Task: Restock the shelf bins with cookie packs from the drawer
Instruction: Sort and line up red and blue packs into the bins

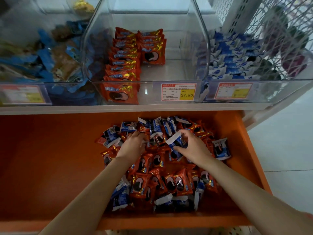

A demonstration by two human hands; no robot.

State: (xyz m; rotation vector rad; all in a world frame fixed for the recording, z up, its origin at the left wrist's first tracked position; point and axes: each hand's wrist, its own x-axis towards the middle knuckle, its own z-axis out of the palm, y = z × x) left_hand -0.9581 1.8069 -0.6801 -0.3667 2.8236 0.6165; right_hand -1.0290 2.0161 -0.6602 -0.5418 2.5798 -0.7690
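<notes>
Head view, looking down past both forearms into the open orange drawer [50,158]. Right hand [194,146]: the fingers [183,133] are curled over the upper edge of a blue pack [177,141] with the thumb under it. The pack is pinched and tilted, its white crimped end pointing up and left. Its lower end sits down among the wrappers below, and I cannot tell whether it touches them. Left hand [133,145]: palm down, the fingers [140,134] bent into the heap just left of the right fingers. The tips are buried among wrappers, so I cannot tell whether they have hold of anything. The pile of cookie packs [169,180] is a mix of red and blue, lying directly beneath both sets of fingers and running back under my forearms. It fills the right part of the drawer. A stray blue pack [221,148] lies at the pile's edge, just right of the right hand. On the shelf beyond and above the fingers, the middle bin [169,70] stands straight ahead. It holds red packs [123,65] upright in a long row on its left side, with a shorter row beside them at the back. A price tag [177,92] on its front reads 27.80. The right bin [267,90], beyond and right of the right fingers, holds blue-and-white packs [233,65]. The left bin [25,81], beyond and left of the left fingers, holds blue and brown wrappers too blurred to identify.
</notes>
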